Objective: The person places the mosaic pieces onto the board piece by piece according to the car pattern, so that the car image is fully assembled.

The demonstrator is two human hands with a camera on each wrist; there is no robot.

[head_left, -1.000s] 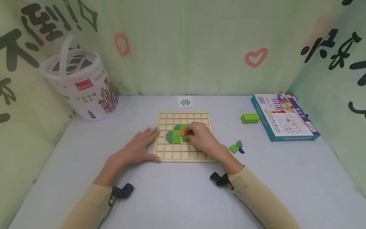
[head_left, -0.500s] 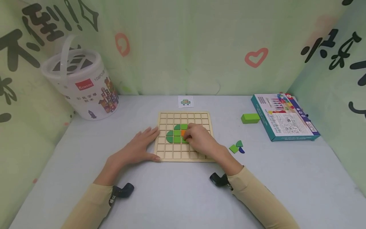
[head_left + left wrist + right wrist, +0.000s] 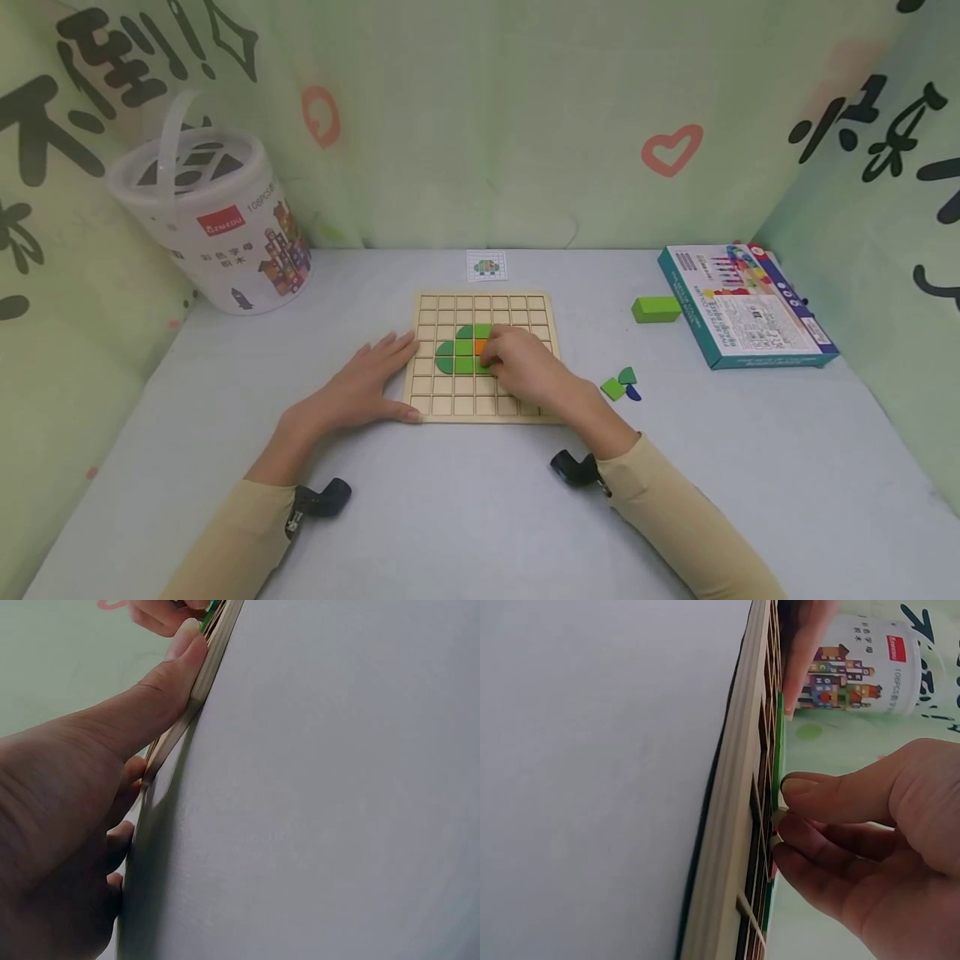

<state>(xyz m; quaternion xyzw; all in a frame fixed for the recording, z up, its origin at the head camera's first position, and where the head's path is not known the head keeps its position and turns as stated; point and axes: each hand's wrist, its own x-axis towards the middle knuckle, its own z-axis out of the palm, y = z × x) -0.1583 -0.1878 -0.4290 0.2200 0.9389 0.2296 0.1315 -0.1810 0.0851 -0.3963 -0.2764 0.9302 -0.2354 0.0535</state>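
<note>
In the head view, my left hand [image 3: 367,383] rests at the left edge of the wooden grid board [image 3: 442,407], fingers spread, thumb on its near corner. The left wrist view shows that thumb [image 3: 184,652] against the board's edge. My right hand [image 3: 528,362] bends over the middle of the board, fingertips down at a green square tile [image 3: 483,367], which they partly hide. Beside it lie an orange tile [image 3: 480,347], several green squares and two dark green rounded tiles [image 3: 445,358]. In the right wrist view, thumb and fingers [image 3: 802,785] meet low against the tiles.
A small pattern card [image 3: 487,266] lies behind the board. To the right are a green square [image 3: 613,389], a dark green quarter-round [image 3: 627,376], a blue piece [image 3: 633,392], a green block [image 3: 656,310] and a flat box [image 3: 750,308]. A lidded bucket [image 3: 225,225] stands back left.
My right hand has shifted slightly left and lowered the green square tile among the others, then stays there. The left hand has not moved.
</note>
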